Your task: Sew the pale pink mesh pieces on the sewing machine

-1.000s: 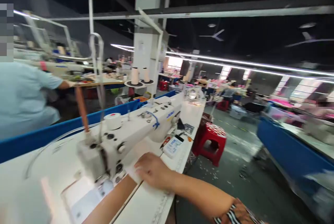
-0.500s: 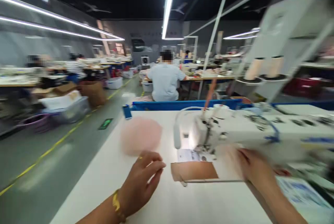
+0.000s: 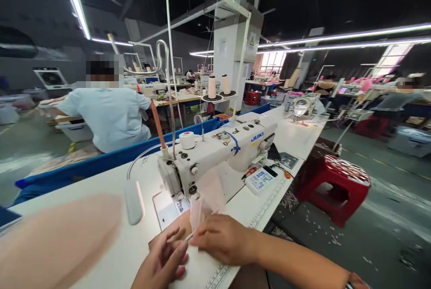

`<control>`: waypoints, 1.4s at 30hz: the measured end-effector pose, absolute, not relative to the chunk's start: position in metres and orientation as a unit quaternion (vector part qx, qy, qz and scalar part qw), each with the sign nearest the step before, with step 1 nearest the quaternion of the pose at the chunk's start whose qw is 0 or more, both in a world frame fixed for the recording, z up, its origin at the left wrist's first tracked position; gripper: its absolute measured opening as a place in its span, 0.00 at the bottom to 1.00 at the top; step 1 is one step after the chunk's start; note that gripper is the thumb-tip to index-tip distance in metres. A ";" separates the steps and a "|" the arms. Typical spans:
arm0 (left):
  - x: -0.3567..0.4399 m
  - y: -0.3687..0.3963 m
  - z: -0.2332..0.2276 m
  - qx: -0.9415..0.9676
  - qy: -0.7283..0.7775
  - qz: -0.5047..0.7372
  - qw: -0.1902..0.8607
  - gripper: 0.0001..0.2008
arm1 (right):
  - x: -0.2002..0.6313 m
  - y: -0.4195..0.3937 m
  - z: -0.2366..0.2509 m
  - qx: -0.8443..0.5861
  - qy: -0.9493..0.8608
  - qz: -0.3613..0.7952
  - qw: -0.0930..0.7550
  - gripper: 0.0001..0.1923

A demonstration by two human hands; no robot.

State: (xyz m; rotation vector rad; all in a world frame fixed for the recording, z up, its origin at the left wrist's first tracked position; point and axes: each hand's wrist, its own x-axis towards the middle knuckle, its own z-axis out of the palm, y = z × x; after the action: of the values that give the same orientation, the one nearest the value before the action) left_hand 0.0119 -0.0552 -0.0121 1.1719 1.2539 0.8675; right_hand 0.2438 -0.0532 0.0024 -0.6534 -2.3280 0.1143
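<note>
Below the needle area of a white JUKI sewing machine (image 3: pixel 215 147), my two hands meet. My right hand (image 3: pixel 225 238) has its fingers closed on a sheer pale pink fabric piece (image 3: pixel 198 212), which stands up in front of the machine arm. Beside it my left hand (image 3: pixel 163 260) is curled, thumb and fingers drawn together near a small white end between the hands. What it holds is hidden. A brown panel (image 3: pixel 180 225) lies under the hands near the presser foot. To the left is a large pale pink fabric piece (image 3: pixel 67 235), blurred.
A white phone-sized box (image 3: pixel 261 180) and orange-handled scissors (image 3: pixel 249 172) lie right of the machine. A measuring tape (image 3: pixel 266 203) runs along the table's front edge. A red stool (image 3: pixel 333 190) stands at right. One co-worker (image 3: pixel 104 109) sits ahead with their back turned.
The view has swung to the right. My right hand has come from beside the machine to meet my left hand, carrying the sheer fabric with it.
</note>
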 end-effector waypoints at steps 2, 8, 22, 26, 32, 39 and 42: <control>0.016 -0.045 -0.004 0.501 0.514 0.359 0.596 0.34 | 0.233 -0.067 0.002 -0.161 -0.922 0.115 0.332 0.14; -0.002 -0.047 0.021 0.556 0.541 0.297 0.557 0.17 | 0.263 -0.043 0.010 -0.348 -0.879 0.118 0.303 0.12; -0.009 -0.054 0.034 0.580 0.510 0.246 0.586 0.17 | 0.265 -0.020 0.016 -0.551 -0.824 -0.035 0.127 0.10; 0.002 -0.049 0.027 0.517 0.518 0.249 0.634 0.26 | 0.251 -0.053 0.013 -0.484 -0.854 0.026 0.189 0.08; 0.015 -0.046 0.025 0.554 0.529 0.255 0.590 0.28 | 0.244 -0.085 0.031 -0.317 -0.873 0.216 0.302 0.07; 0.019 -0.042 0.021 0.625 0.533 0.267 0.504 0.13 | 0.247 -0.035 0.018 -0.387 -0.860 0.131 0.306 0.14; 0.009 -0.037 0.026 0.624 0.499 0.235 0.553 0.12 | 0.234 -0.023 0.015 -0.381 -0.879 0.149 0.243 0.09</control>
State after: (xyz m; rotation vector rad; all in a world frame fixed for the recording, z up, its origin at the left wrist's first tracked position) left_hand 0.0086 -0.0371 0.0264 1.4758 1.1798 0.5565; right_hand 0.2344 -0.0233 0.0150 -1.0423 -2.4036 0.4084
